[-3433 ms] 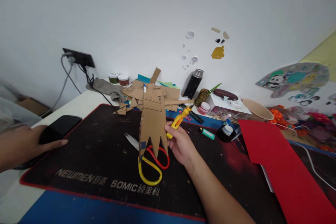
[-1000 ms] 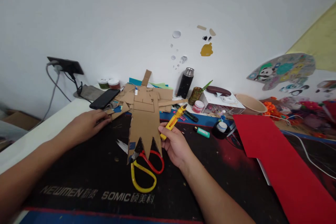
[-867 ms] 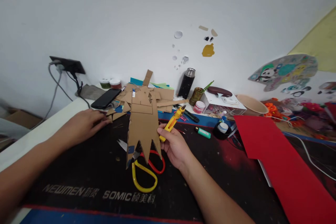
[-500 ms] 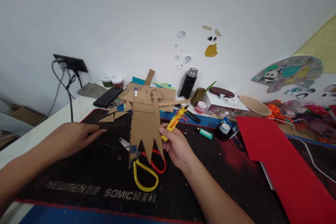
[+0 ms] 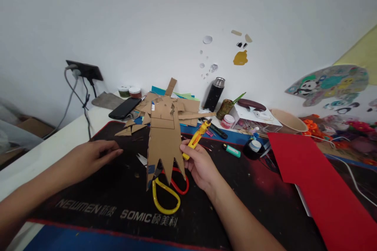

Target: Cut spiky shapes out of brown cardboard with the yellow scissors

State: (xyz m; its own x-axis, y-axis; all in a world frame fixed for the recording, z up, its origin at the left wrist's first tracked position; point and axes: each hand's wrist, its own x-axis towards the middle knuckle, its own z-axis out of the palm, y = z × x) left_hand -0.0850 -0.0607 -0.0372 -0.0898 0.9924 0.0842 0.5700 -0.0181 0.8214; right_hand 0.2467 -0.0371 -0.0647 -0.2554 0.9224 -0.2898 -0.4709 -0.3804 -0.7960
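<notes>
My right hand (image 5: 200, 164) is closed around a yellow utility knife (image 5: 198, 137) and also holds a brown cardboard cut-out (image 5: 163, 141) upright, its jagged points hanging down. Below those points lie scissors (image 5: 167, 192) with yellow and red handles on the black desk mat (image 5: 88, 188). My left hand (image 5: 88, 157) hovers low over the mat to the left of the cut-out, fingers together and stretched out, holding nothing. A black phone (image 5: 124, 108) lies at the back left beside a heap of cardboard scraps (image 5: 132, 125).
Along the wall stand two small jars (image 5: 129, 91), a black flask (image 5: 214, 94), a pink pot (image 5: 228, 121), a clear box (image 5: 253, 119) and a paper bowl (image 5: 287, 121). A red sheet (image 5: 312, 180) covers the right side. A green lighter (image 5: 232, 150) and a tape roll (image 5: 253, 147) lie nearby. Cables hang from a wall socket (image 5: 84, 70).
My left hand carried the black phone from the mat's left edge to the back beside the scraps, let go, and drew back over the mat. My right hand kept its grip.
</notes>
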